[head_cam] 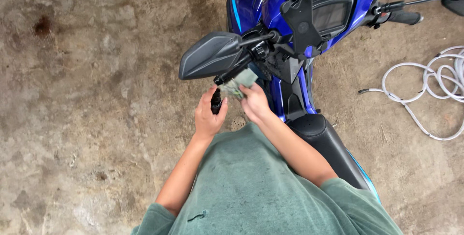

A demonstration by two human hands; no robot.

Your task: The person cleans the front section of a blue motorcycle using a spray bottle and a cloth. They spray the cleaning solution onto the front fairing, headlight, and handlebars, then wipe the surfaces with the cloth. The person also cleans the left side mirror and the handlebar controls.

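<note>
Gripping the small black part in your closed left hand, your right hand pinches a soft, limp rag just beyond it, likely light.

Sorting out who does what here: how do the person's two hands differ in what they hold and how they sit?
The left hand grips a small black object, fingers curled round it; the right hand pinches a greyish cloth. The left hand sits lower and further from the blue motorbike; the right hand is closer to it. Both are bare and work just under the handlebar guard.
</note>
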